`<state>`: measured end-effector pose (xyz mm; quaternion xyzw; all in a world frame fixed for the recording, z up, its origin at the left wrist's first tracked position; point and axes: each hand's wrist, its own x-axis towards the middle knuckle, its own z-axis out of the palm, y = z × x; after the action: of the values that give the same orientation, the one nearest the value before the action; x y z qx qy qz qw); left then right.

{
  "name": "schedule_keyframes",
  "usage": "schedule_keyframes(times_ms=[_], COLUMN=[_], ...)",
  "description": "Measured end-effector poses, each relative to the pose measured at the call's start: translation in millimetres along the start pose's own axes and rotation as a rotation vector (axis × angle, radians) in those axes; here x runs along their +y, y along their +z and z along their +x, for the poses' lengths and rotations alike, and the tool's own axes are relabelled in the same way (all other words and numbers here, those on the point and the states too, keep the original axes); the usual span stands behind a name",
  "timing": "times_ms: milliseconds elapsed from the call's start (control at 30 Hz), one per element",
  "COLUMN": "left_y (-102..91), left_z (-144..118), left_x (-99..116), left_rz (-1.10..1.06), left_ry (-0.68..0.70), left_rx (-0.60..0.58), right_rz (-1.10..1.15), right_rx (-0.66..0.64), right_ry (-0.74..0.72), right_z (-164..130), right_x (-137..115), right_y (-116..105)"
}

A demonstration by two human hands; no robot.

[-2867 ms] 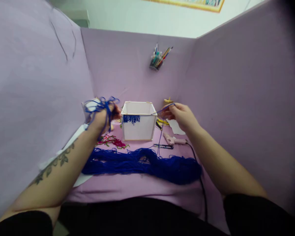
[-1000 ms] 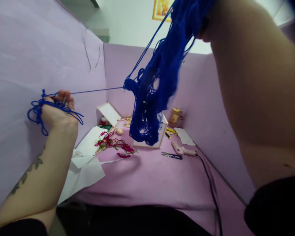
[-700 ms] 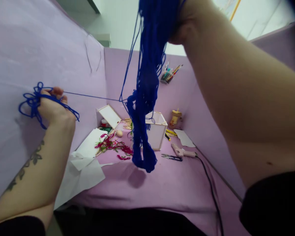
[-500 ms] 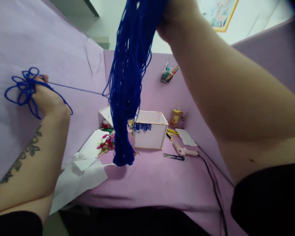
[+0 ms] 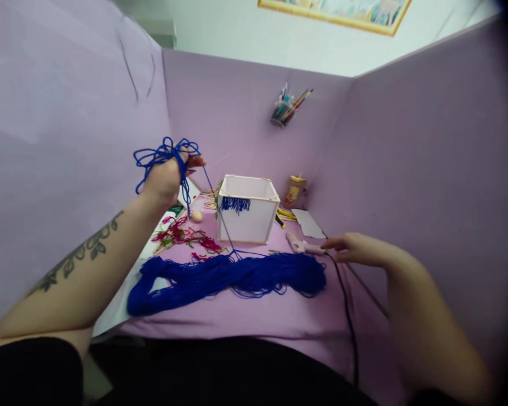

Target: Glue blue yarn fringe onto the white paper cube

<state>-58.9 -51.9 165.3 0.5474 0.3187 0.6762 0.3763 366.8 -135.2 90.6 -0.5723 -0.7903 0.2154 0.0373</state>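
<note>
Raised over the table's left side, my left hand [image 5: 166, 179] is closed around loops of blue yarn [image 5: 154, 155]. One strand runs from it down to a big skein of blue yarn [image 5: 232, 273], which lies stretched across the front of the table. My right hand [image 5: 359, 249] holds nothing, its fingers extended beside the handle of a pink glue gun [image 5: 307, 245]; whether they touch it I cannot tell. Behind the skein stands a white open-topped box [image 5: 249, 220] with short blue yarn pieces [image 5: 236, 204] along its upper front edge.
Red and green yarn scraps [image 5: 182, 234] lie at the left near a small pale ball [image 5: 197, 216]. A brown cup-shaped ornament [image 5: 296, 189] and a white sheet [image 5: 309, 223] are at the right. The black cord [image 5: 346, 304] trails off the front. A pen holder [image 5: 284, 110] hangs on the back wall.
The blue skein has gone from my raised right hand down onto the table. That hand has let go and lowered to the right. My left hand has moved rightward, still holding the loops.
</note>
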Motion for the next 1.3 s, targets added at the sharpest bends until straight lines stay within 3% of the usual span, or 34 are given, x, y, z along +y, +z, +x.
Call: schedule_keyframes(times_ms=[167,267,367,467,667,900,1100,1300], left_y=[28.9,38.1,47.2,55.5,58.8,56.0,61.4,65.5], left_z=[-13,-14,-16,-17,-23,-32,-47,-62], left_x=[15,31,41,46,38,16,5,1], left_rz=[-0.148,-0.169,-0.149,-0.12,-0.131,-0.147,-0.131,-0.012], left_ry=[0.0,0.036,0.045,0.029,0.024,-0.06,-0.181,-0.153], left_rx=[-0.041,-0.073,-0.114,-0.115,-0.127,-0.155,-0.211,-0.435], right_rz=[0.061,0.15,0.18,0.172,0.452,0.821,0.86,0.833], right_rx=[0.208,0.245,0.237,0.209,0.151,0.065,0.073,0.052], right_ry=[-0.212,-0.285,-0.36,-0.368,-0.263,-0.235,-0.269,-0.299], right_z=[46,81,111,127,124,121,114,111], right_x=[-78,-115,-129,-124,-106,-123,-131,-124], right_y=[33,67,99,112,92,74,62,60])
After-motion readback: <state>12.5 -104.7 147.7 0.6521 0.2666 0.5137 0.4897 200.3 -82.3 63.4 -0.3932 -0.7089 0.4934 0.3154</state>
